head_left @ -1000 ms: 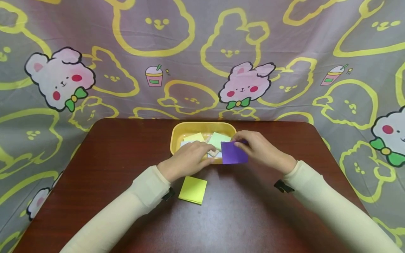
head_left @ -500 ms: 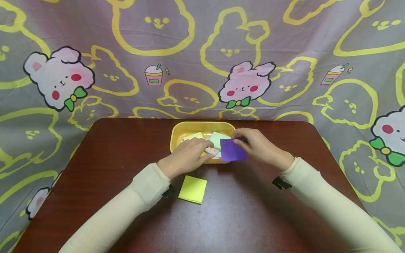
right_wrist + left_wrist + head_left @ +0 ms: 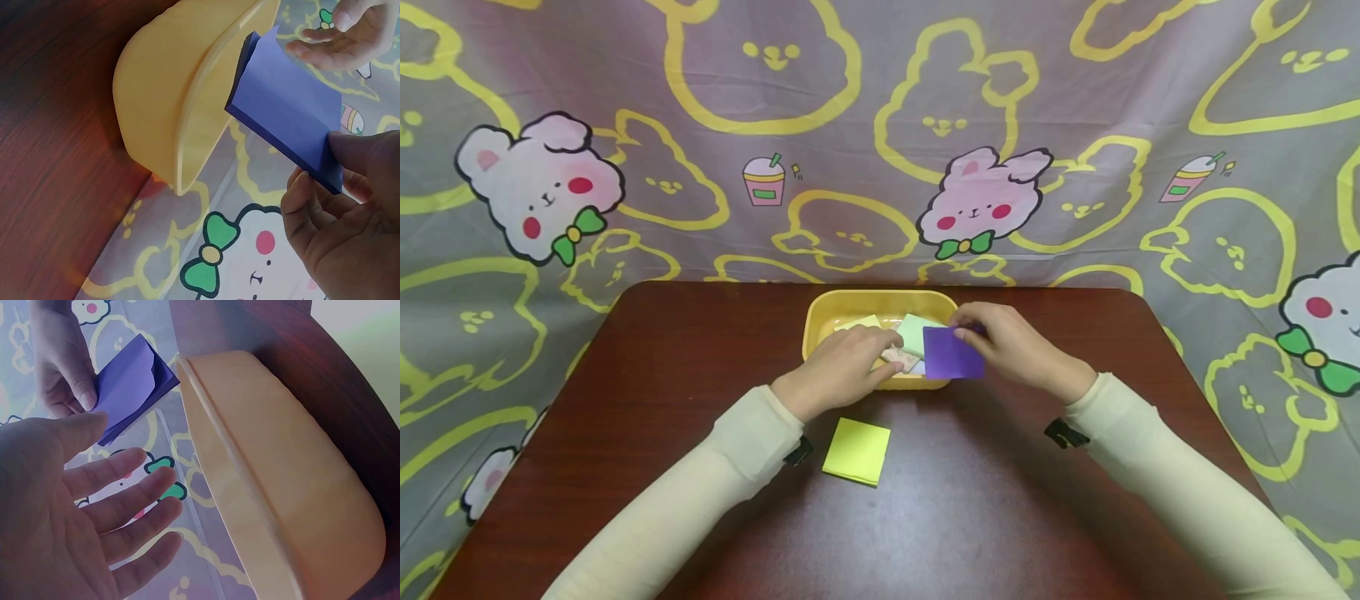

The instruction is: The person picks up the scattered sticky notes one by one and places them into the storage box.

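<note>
Between thumb and fingers my right hand pinches a purple sticky note pad by its right side. The pad is held above the right front rim of a yellow plastic basin. In the right wrist view the purple pad shows its top sheet lifting at one corner. My left hand hovers over the basin's left front part, holding nothing; its fingers are spread and relaxed in the left wrist view. Inside the basin lie a pale green pad, a pale yellow pad and a patterned beige piece, partly hidden by the hands.
A bright yellow sticky note pad lies on the dark red-brown table in front of the basin. Behind the table hangs a grey curtain with cartoon animals. A black band shows beneath the right wrist.
The right hand and purple pad have shifted slightly up and to the left. My left hand has moved slightly up and left over the basin. The bright yellow pad has stayed put.
</note>
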Tool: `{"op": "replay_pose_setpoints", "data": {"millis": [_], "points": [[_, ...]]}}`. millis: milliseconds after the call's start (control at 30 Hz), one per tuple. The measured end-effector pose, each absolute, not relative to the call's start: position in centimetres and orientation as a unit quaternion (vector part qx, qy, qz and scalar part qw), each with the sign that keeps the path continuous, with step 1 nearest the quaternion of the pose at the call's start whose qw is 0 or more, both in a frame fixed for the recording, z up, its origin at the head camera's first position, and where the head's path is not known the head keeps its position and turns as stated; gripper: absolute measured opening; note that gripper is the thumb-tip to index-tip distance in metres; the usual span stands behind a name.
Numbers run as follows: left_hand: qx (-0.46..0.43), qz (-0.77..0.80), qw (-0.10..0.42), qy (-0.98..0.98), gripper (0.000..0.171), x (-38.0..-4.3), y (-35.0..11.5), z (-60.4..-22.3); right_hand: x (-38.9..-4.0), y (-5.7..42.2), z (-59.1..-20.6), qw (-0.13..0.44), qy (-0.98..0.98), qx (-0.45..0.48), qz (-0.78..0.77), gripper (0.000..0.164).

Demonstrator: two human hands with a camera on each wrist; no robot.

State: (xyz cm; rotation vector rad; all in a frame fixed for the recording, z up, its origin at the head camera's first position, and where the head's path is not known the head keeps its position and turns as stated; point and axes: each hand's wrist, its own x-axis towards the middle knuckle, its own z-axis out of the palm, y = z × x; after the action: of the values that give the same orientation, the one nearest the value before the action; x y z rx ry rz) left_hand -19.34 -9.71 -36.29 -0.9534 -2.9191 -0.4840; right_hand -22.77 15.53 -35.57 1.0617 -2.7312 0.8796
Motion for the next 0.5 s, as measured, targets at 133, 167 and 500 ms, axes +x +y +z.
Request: {"op": "replay_pose_setpoints", "data": {"millis": [133, 167, 500], "points": [[-0.308, -0.154, 0.02, -0.939, 0.038, -19.47, -9.75, -36.34, -22.9, 15.55, -35.59, 0.036, -0.893, 0.343, 0.288, 0.013], [-0.308, -0.153, 0.02, -0.939, 0.038, -19.5, -9.77, -36.35, -22.93, 15.54, -35.58, 0.035, -0.893, 0.343, 0.288, 0.013], [-0.304, -0.148, 0.02, -0.941, 0.038, -19.94, -10.08, -36.49, -23.43, 15.1, -35.68, 0.044, -0.89, 0.349, 0.289, 0.011]]}}
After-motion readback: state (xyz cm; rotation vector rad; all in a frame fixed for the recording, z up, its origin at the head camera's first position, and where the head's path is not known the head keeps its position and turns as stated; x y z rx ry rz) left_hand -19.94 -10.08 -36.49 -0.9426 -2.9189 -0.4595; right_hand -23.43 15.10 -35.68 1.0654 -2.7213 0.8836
